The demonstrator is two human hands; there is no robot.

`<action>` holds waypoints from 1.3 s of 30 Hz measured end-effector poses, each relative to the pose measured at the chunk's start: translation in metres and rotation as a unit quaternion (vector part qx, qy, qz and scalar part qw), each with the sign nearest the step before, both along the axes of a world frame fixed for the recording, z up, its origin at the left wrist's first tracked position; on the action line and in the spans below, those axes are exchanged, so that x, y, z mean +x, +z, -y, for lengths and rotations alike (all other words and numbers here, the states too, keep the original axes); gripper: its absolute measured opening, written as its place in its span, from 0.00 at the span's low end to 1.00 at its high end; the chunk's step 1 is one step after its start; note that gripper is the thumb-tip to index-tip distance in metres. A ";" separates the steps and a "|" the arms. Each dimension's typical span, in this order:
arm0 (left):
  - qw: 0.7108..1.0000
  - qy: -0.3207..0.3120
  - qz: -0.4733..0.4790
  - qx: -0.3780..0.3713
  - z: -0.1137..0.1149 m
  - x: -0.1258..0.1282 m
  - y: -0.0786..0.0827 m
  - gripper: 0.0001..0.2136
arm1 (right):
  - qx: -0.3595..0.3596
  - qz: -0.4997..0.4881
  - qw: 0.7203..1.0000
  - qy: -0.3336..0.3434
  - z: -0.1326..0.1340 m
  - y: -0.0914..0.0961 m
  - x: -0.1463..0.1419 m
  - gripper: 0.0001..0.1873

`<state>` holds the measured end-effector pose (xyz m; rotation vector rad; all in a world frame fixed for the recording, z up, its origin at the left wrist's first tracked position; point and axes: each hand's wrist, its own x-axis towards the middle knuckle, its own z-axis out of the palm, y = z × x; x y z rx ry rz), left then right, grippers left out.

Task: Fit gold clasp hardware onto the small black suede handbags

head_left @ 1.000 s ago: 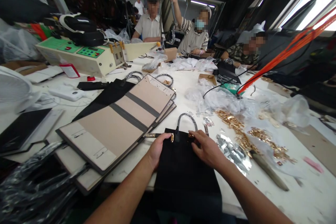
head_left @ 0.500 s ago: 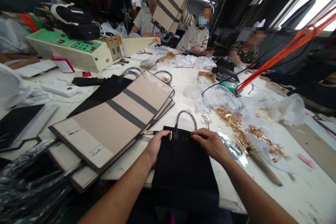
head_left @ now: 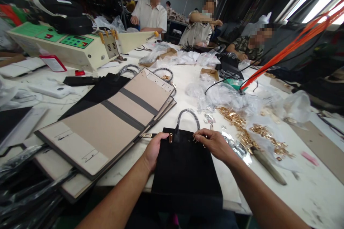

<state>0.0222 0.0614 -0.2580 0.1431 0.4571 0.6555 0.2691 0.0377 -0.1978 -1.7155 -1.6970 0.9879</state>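
Note:
A black bag panel (head_left: 185, 171) with a curved handle (head_left: 188, 114) lies flat at the table's near edge. My left hand (head_left: 154, 148) grips the panel's top left edge beside a small gold clasp (head_left: 170, 137). My right hand (head_left: 212, 144) rests on the top right corner, fingers curled and pinched at a small gold fitting by the handle's base; what it holds is too small to make out.
A stack of beige and grey bag panels (head_left: 107, 121) lies to the left. Gold hardware pieces (head_left: 247, 132), foil packets and plastic bags (head_left: 223, 96) lie to the right. A cream machine (head_left: 67, 48) stands far left. Three people sit across the table.
My view has tilted down a little. The person opposite has lowered the striped panel held overhead. My hands stay on the black panel's top edge.

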 end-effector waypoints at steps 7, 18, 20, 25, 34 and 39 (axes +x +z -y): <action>1.000 0.003 -0.011 -0.017 -0.002 0.001 -0.004 0.16 | -0.043 -0.053 0.997 0.022 -0.007 0.001 0.006 0.15; 0.997 0.013 -0.045 -0.057 -0.006 0.005 0.007 0.15 | -0.024 -0.097 0.995 0.017 -0.012 -0.011 0.010 0.12; 0.997 0.015 -0.048 -0.063 -0.007 0.006 0.007 0.15 | -0.011 -0.093 0.995 0.020 -0.013 -0.012 0.009 0.11; 0.993 0.035 -0.073 -0.087 -0.009 0.007 0.007 0.16 | 0.024 -0.077 0.996 0.044 -0.014 -0.014 0.006 0.09; 0.992 0.036 -0.077 -0.095 -0.010 0.011 0.012 0.16 | 0.119 -0.003 0.989 0.088 -0.008 -0.021 -0.002 0.07; 0.996 0.009 -0.044 -0.083 -0.008 0.010 0.013 0.17 | 0.115 0.009 0.981 0.154 -0.008 -0.014 0.006 0.10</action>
